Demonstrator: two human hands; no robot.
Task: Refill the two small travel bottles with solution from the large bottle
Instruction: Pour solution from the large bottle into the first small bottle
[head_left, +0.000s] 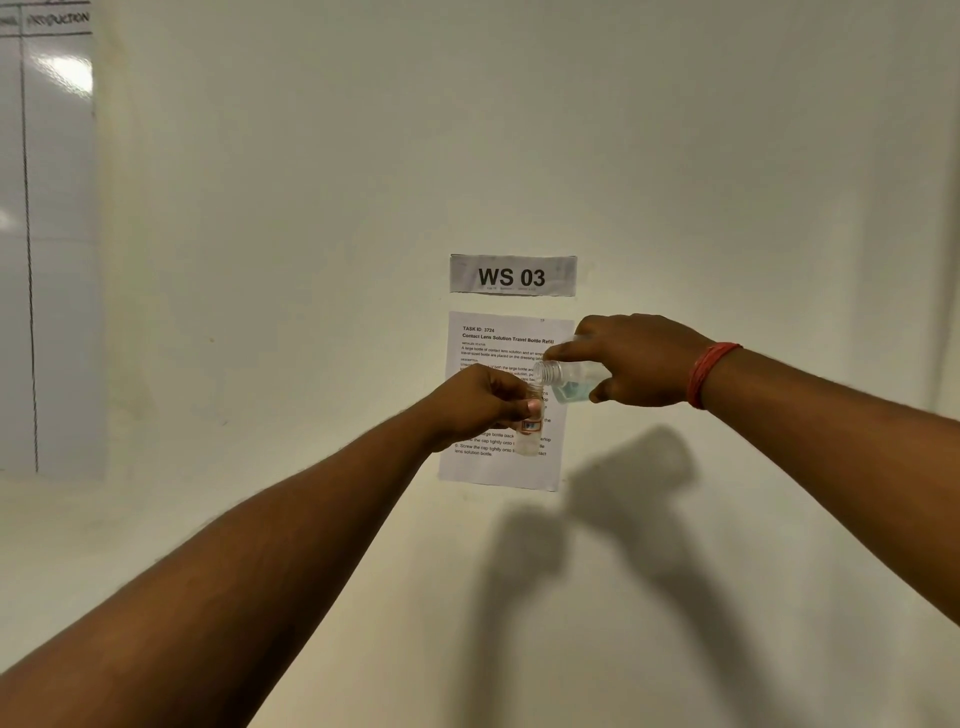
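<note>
- The large bottle, clear with pale blue solution in it, lies tipped on its side in mid-air, its uncapped threaded mouth pointing left.
- Its mouth sits right at the top of a small travel bottle, which stands upright just below it; whether the two touch cannot be told.
- The small travel bottle is clear, with a small red-edged label on its side; any liquid level in it is too blurred to read.
- The right hand has its grip closed round the large bottle, fingers above and thumb below.
- The left hand has its grip closed on the small travel bottle, pinching its upper part.
- A red band circles the right wrist.
- Behind both bottles a printed task sheet is fixed to the pale wall, under a sign reading "WS 03".
- A whiteboard shows at the far left.
</note>
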